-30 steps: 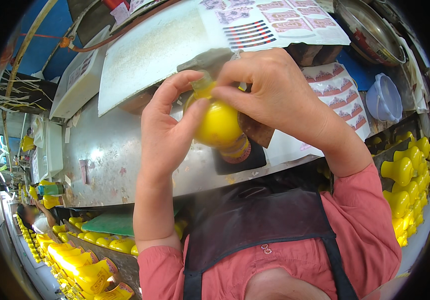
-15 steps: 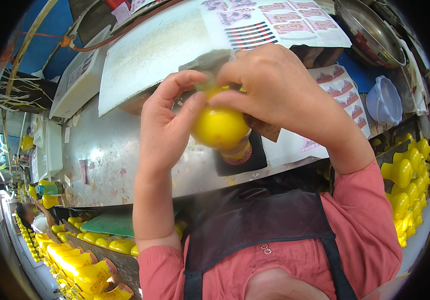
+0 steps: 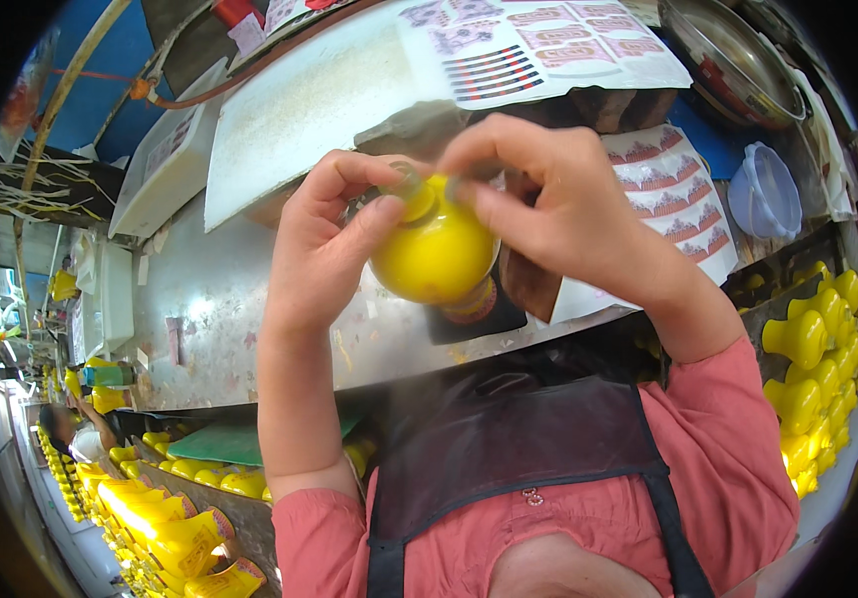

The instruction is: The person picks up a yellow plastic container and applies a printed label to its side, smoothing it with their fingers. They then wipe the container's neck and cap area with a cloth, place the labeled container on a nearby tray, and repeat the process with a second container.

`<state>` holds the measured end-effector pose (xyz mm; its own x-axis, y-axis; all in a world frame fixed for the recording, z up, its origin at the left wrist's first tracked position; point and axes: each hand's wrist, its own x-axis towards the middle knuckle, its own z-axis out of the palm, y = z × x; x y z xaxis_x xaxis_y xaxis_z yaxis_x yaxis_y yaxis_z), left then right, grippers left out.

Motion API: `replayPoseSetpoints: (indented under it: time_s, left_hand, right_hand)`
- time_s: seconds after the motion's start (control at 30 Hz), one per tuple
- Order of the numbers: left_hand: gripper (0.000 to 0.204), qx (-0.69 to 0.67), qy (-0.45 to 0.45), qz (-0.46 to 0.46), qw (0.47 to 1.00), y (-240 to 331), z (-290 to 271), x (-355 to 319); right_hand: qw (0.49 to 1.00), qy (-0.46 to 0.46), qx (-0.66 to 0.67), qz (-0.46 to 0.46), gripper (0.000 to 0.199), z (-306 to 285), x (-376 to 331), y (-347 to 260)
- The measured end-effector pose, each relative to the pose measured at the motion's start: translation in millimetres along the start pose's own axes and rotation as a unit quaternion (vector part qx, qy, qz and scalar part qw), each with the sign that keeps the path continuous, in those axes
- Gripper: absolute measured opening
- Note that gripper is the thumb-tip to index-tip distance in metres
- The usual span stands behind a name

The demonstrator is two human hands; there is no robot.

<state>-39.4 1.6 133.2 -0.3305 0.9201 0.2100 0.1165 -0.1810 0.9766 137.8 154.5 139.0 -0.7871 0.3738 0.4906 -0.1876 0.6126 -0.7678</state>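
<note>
A glossy yellow vase (image 3: 434,254) with a rounded body stands on a black pad (image 3: 479,324) near the table's front edge. Around its foot runs a patterned reddish band (image 3: 473,304). My left hand (image 3: 334,224) is closed at the vase's narrow top, thumb and forefinger pinched against it. My right hand (image 3: 548,194) is at the other side of the top, its thumb and forefinger curled toward each other. Blur hides its fingertips, and I cannot make out what lies between them.
White decal sheets (image 3: 673,199) lie to the right, more on the white board (image 3: 299,130) behind. A lilac bucket (image 3: 766,194) and metal basin (image 3: 733,60) stand at right. Several yellow vases (image 3: 803,369) fill racks on both sides. Another person (image 3: 90,439) is far left.
My right hand has drawn back slightly from the vase's top and its fingers have parted a little. More of the vase's top shows; the left hand keeps its place there.
</note>
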Motion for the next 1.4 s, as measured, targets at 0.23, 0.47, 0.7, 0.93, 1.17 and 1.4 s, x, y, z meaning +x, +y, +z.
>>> replayPoseSetpoints:
  time_s: [0.23, 0.47, 0.7, 0.93, 1.17, 1.4]
  left_hand:
    - [0.014, 0.076, 0.096, 0.044, 0.991, 7, 22, -16]
    - [0.018, 0.188, 0.11, 0.089, 0.972, 9, 31, -19]
    - [0.014, 0.222, 0.036, 0.125, 0.966, 18, 22, -15]
    - [0.007, 0.155, 0.159, 0.085, 0.971, 14, 21, 9]
    - [0.019, 0.038, -0.021, 0.028, 0.999, 2, 7, 26]
    - [0.022, 0.039, 0.009, -0.043, 0.998, -4, -10, 36]
  right_hand:
    - [0.996, 0.027, 0.078, 0.027, 0.016, 11, -23, -5]
    - [0.993, 0.007, 0.087, 0.078, 0.015, 7, -26, -8]
    - [0.974, -0.028, 0.203, 0.1, 0.019, 5, -24, 4]
    - [0.979, -0.015, 0.152, 0.135, 0.024, 10, -6, 24]
    - [0.98, 0.011, 0.164, 0.108, 0.027, 19, 11, 50]
    - [0.965, -0.026, 0.175, 0.194, 0.036, 20, 11, 57]
